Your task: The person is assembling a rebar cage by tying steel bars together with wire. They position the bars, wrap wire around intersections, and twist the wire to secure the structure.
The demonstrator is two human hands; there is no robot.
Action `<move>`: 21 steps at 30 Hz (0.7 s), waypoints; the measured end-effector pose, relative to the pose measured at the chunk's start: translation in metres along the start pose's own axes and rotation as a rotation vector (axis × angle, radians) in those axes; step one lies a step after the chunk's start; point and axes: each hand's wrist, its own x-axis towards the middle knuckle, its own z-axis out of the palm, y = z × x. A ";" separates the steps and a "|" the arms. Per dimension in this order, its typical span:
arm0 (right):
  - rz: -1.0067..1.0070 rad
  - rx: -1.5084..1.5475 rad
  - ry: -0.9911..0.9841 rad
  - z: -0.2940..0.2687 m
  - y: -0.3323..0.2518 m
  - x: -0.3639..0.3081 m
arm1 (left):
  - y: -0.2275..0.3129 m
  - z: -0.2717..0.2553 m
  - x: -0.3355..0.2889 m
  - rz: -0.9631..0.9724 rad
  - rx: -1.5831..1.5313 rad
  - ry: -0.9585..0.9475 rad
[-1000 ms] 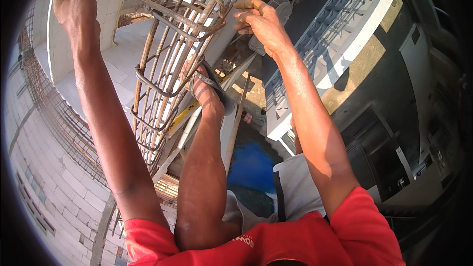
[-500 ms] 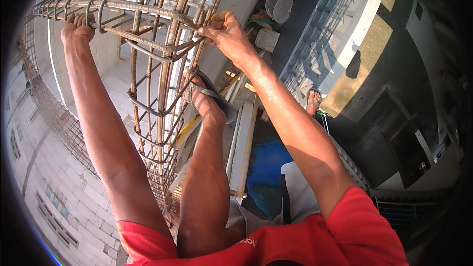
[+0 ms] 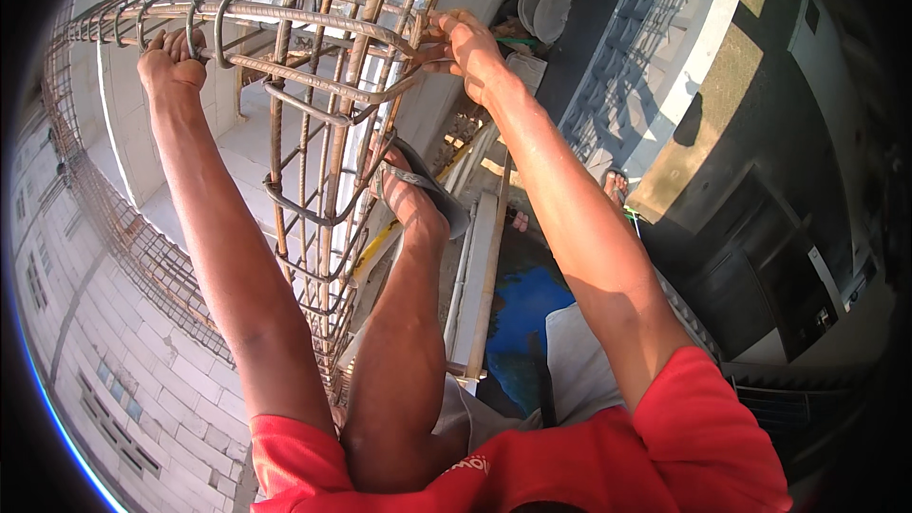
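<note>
My left hand [image 3: 173, 59] is wrapped round a bar of the horizontal rebar cage [image 3: 323, 23] at the upper left, close to its stirrups. My right hand [image 3: 469, 57] is at the corner where the bent ends of those bars meet the upright rebar column [image 3: 328, 219]. Its fingers are apart round the bar ends, and the fingertips are partly hidden behind the steel. Rectangular stirrups ring the column, which runs down between my left arm and my bent leg.
My sandalled foot [image 3: 410, 180] rests high up beside the column. A long plank [image 3: 486, 275] runs below it. Far below on the right are a dark floor and another foot in a sandal [image 3: 616, 184]. A pale block wall [image 3: 161, 361] fills the lower left.
The right hand's fingers have loosened from a pinch on the bar end and spread. My left hand keeps its hold. The whole view has shifted slightly, moving the cage rightward in the picture.
</note>
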 end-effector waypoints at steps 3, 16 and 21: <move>0.140 0.015 -0.014 -0.004 -0.004 0.007 | 0.007 -0.006 0.015 -0.061 -0.043 -0.110; 0.057 0.306 0.184 0.026 -0.004 0.031 | 0.022 -0.001 0.027 -0.306 -0.277 -0.127; 0.034 0.191 0.178 0.022 -0.007 0.029 | 0.023 0.024 0.032 -0.157 -0.073 0.021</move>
